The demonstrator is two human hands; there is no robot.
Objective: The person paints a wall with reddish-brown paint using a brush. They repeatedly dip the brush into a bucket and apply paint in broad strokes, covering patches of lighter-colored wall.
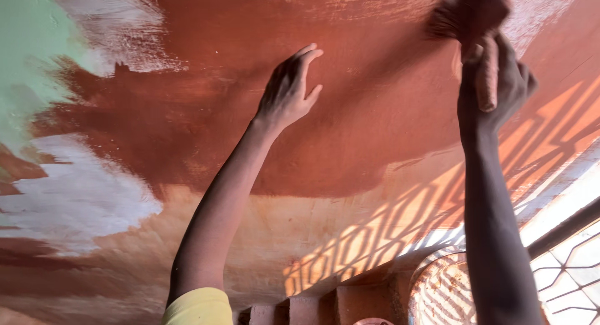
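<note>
The right hand (pixel 494 81) is up at about 1 o'clock in the view, with its fingers closed tight around the handle of a wide paintbrush (pixel 467 14). The bristles press on the ceiling (pixel 206 87) right at the top edge. The left hand (pixel 289 90) is near the middle, a bit toward 12 o'clock. Its fingers are loose and spread, holding nothing, and the tips seem to rest on the ceiling, though I cannot be sure they touch.

Most of the ceiling is wet red-brown. To paint well here, I think the brush should stay flat and move in long, even strokes, so no streaks show. The loose hand should keep off the wet paint, or it may leave marks.

Some spots look thin. A white patch (pixel 75 200) sits at 9 o'clock, another white patch (pixel 125 31) at 11 o'clock, and a green patch (pixel 28 56) in the far corner at 10 o'clock. These are far from the brush, so a long reach may be hard.

A window grille (pixel 572 275) at 4 o'clock throws striped sunlight (pixel 400 225) on the ceiling, which could hide missed spots. A yellow sleeve (pixel 199 306) shows at 6 o'clock.
</note>
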